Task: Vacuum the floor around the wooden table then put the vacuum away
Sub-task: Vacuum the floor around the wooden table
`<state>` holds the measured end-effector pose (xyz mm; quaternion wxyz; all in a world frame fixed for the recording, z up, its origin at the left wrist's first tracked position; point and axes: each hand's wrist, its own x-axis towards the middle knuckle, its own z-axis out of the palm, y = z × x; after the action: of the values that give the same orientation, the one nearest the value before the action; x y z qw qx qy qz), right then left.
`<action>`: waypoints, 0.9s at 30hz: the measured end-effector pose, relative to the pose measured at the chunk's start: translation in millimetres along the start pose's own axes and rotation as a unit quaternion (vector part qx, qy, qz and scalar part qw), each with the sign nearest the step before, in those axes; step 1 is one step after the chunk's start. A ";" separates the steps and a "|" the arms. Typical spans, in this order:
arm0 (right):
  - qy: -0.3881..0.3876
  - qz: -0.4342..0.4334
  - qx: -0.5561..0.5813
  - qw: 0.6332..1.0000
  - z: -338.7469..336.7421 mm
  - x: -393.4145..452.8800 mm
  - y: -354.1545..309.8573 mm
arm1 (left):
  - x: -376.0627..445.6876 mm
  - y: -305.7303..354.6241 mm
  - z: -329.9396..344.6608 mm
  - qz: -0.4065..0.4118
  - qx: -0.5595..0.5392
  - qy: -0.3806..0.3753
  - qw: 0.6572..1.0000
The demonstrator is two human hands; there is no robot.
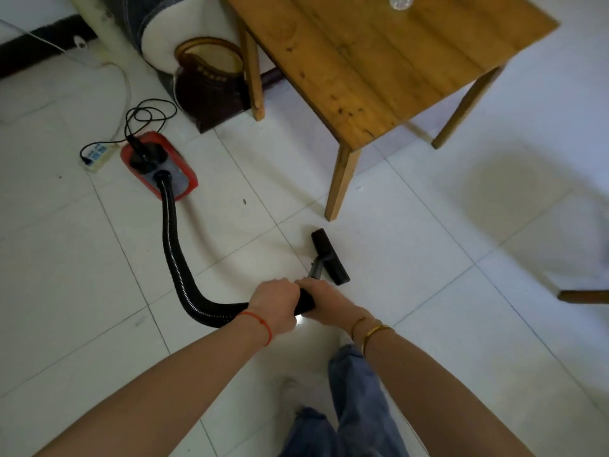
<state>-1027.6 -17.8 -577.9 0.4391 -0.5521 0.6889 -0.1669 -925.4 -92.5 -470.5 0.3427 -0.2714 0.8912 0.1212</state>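
Both hands were wrapped tight on the black wand (pixel 307 302), the left hand (pixel 275 306) just behind the right hand (pixel 321 296). The brush head (pixel 330 256) sat on the floor (pixel 428 258) at 12 o'clock, near a counter (pixel 389 61) leg. The red vacuum (pixel 158 166) sat farther off at 10 o'clock, its hose (pixel 174 258) curving back to the hands.

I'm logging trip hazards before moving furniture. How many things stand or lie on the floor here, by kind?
Wooden table: 1
Vacuum body, with hose and floor nozzle: 1
Power strip: 1
Brown woven basket: 1
Total: 4

A rolled fabric bundle sits behind the basket, not counted.
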 end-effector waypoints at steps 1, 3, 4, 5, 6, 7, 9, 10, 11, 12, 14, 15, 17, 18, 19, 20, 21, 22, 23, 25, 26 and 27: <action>0.003 0.002 0.003 1.000 -2.9 -7.7 6.7 | 1.6 9.7 -0.9 0.005 0.001 0.001 1.000; 0.007 0.011 0.005 1.000 -11.4 -22.9 20.7 | 6.8 30.2 -3.4 0.015 0.004 0.003 1.000; 0.009 0.010 0.007 1.000 -17.1 -28.8 28.2 | 10.6 40.1 -5.1 0.019 0.005 0.003 1.000; 0.012 0.006 0.006 1.000 -23.9 -34.4 35.5 | 14.7 49.9 -7.0 0.022 0.005 0.003 1.000; 0.012 0.005 0.002 1.000 -31.7 -38.9 43.3 | 19.6 59.4 -9.3 0.024 0.002 0.006 1.000; 0.011 0.005 -0.006 1.000 -40.6 -42.7 50.8 | 25.1 68.8 -11.9 0.024 -0.003 0.009 1.000; 0.007 0.006 -0.027 1.000 -58.7 -46.8 68.4 | 37.8 86.9 -18.1 0.021 -0.014 0.013 1.000; 0.004 0.004 -0.034 0.999 -67.7 -47.2 78.3 | 45.3 95.5 -21.8 0.020 -0.020 0.013 1.000; -0.001 0.002 -0.035 0.999 -76.6 -47.5 88.7 | 53.2 103.9 -26.1 0.019 -0.025 0.014 0.999; -0.006 0.001 -0.035 0.999 -85.6 -47.4 99.2 | 61.7 112.1 -30.8 0.018 -0.028 0.014 0.999; -0.011 -0.003 -0.040 0.999 -106.1 -46.3 118.6 | 79.9 127.7 -42.7 0.014 -0.032 0.017 0.999; -0.011 -0.008 -0.044 0.999 -117.9 -45.2 127.6 | 89.8 135.2 -49.4 0.011 -0.034 0.016 0.999; -0.016 -0.014 -0.053 0.998 -143.3 -41.2 145.5 | 111.0 150.4 -63.7 0.003 -0.042 0.008 0.999; -0.021 -0.015 -0.058 0.998 -157.3 -38.5 154.6 | 122.5 158.1 -72.1 -0.002 -0.046 0.004 0.999; -0.026 -0.018 -0.061 0.998 -171.5 -35.1 164.3 | 134.6 165.4 -81.0 -0.007 -0.052 0.000 0.999; -0.028 -0.022 -0.063 0.997 -186.1 -31.1 174.7 | 147.4 172.7 -90.6 -0.012 -0.058 -0.002 0.998; -0.028 -0.026 -0.065 0.997 -201.1 -26.5 185.0 | 161.0 179.8 -100.8 -0.016 -0.063 -0.001 0.998; -0.029 -0.028 -0.067 0.997 -216.3 -21.9 195.4 | 174.9 186.7 -110.9 -0.018 -0.067 0.003 0.998; -0.029 -0.030 -0.069 0.997 -231.4 -17.0 206.2 | 189.0 193.5 -121.1 -0.020 -0.070 0.009 0.997; -0.031 -0.031 -0.076 0.996 -262.4 -5.9 228.7 | 218.2 206.6 -141.7 -0.026 -0.076 0.019 0.997; -0.034 -0.030 -0.079 0.996 -277.6 -0.8 238.7 | 232.2 213.2 -151.7 -0.029 -0.078 0.025 0.996; -0.036 -0.030 -0.083 0.995 -292.7 4.4 249.3 | 246.5 220.1 -161.0 -0.030 -0.082 0.030 0.996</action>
<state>-1411.6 -12.9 -594.5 0.4110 -0.6127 0.6672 -0.1022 -1290.3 -74.8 -512.2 0.2962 -0.3285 0.8796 0.1752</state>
